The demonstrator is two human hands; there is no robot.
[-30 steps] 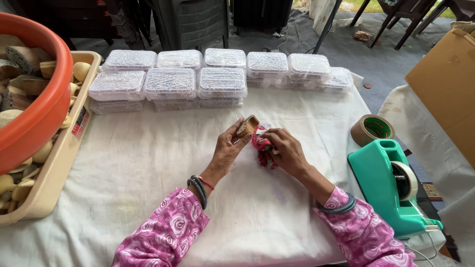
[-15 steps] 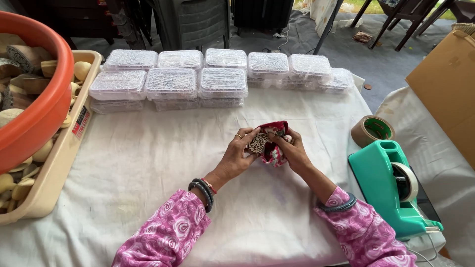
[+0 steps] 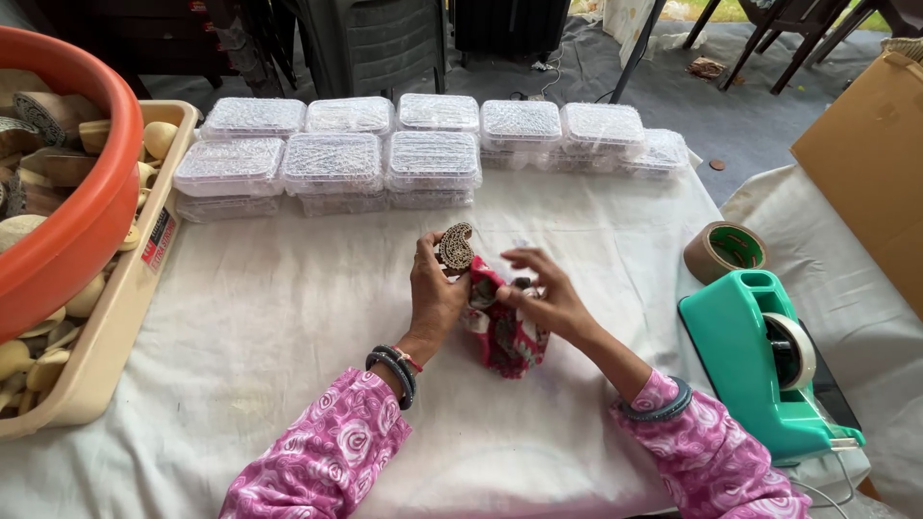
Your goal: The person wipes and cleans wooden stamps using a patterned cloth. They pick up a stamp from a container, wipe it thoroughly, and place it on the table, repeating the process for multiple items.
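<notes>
My left hand (image 3: pixel 435 293) holds a small carved wooden block (image 3: pixel 456 246) of teardrop shape, lifted just above a red patterned cloth pouch (image 3: pixel 505 336). The pouch stands on the white cloth-covered table (image 3: pixel 269 327) between both hands. My right hand (image 3: pixel 543 293) pinches the pouch's upper edge, fingers spread over its mouth. Both sleeves are pink with a swirl print; dark bangles ring the left wrist.
Several bubble-wrapped clear boxes (image 3: pixel 332 159) are stacked in rows along the table's far edge. An orange tub (image 3: pixel 67 207) and a beige tray (image 3: pixel 111 327) with wooden blocks sit at left. A teal tape dispenser (image 3: pixel 760 360), a brown tape roll (image 3: pixel 726 250) and a cardboard box (image 3: pixel 865 163) are at right.
The wooden block went from above the pouch down to its mouth, then came up again in my left hand. My right hand shifted to the pouch's top edge, and the pouch now stands lower.
</notes>
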